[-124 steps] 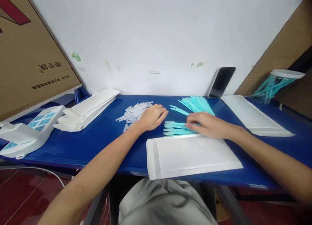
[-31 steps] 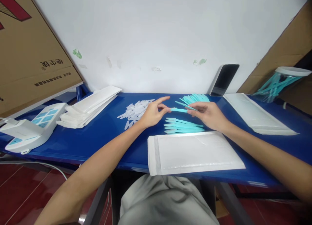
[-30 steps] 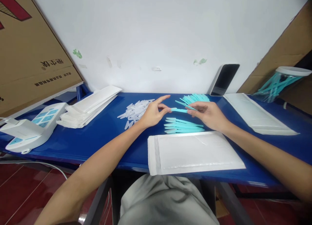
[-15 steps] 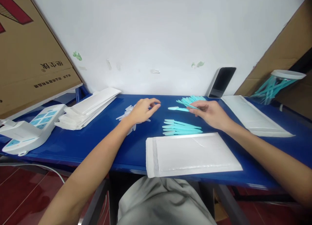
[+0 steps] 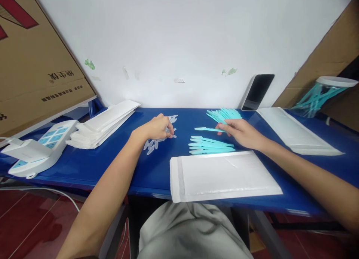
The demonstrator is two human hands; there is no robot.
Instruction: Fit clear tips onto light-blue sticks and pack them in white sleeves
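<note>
Just left of the frame's centre, my left hand (image 5: 157,128) has its fingers curled over the translucent pieces (image 5: 152,145); whether it grips one I cannot tell. Right of centre, my right hand (image 5: 238,131) pinches a teal stick (image 5: 206,129), above the row of sticks (image 5: 211,145).

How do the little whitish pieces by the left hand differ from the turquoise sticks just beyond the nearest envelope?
Colour: the whitish pieces are pale; the turquoise sticks are bright blue-green.
Size: the pieces are short, the sticks clearly longer.
Layout: the pieces lie at mixed angles, partly hidden by the left hand; the sticks lie roughly side by side.
Both are slender and lie on the blue table.
</note>
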